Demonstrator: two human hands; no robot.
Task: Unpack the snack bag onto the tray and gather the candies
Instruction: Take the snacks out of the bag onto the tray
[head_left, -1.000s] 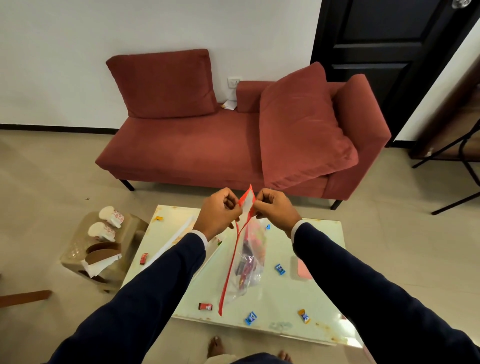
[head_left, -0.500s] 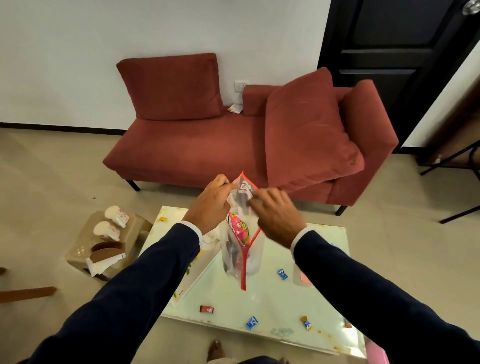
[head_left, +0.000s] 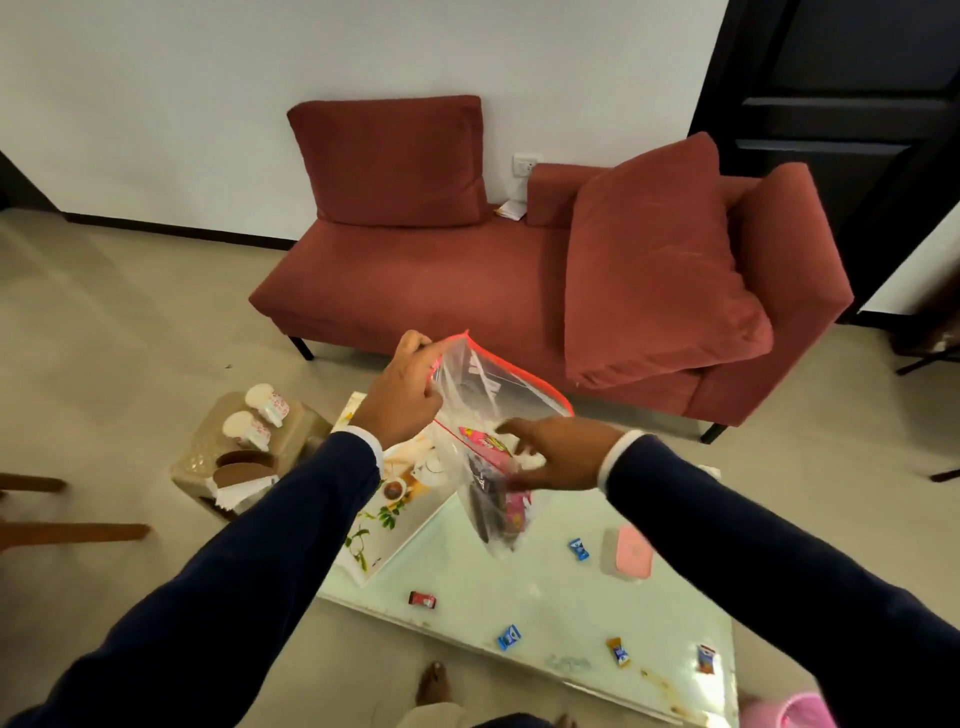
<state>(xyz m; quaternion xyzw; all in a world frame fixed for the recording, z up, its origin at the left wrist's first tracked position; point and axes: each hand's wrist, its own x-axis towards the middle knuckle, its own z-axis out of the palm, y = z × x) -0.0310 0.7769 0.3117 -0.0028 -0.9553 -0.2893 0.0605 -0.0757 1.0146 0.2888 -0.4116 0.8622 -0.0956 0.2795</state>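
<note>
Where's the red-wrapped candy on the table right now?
In the head view, the red-wrapped candy lies near the glass table's front left edge, just below the floral tray's near corner and left of the blue-wrapped candy.

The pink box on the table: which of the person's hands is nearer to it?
Right. The right hand reaches into the bag just up-left of the pink box; the left hand holds the bag's rim farther left.

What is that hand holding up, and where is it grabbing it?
The left hand holds the clear snack bag by its red-edged top corner; the right hand reaches inside.
</note>
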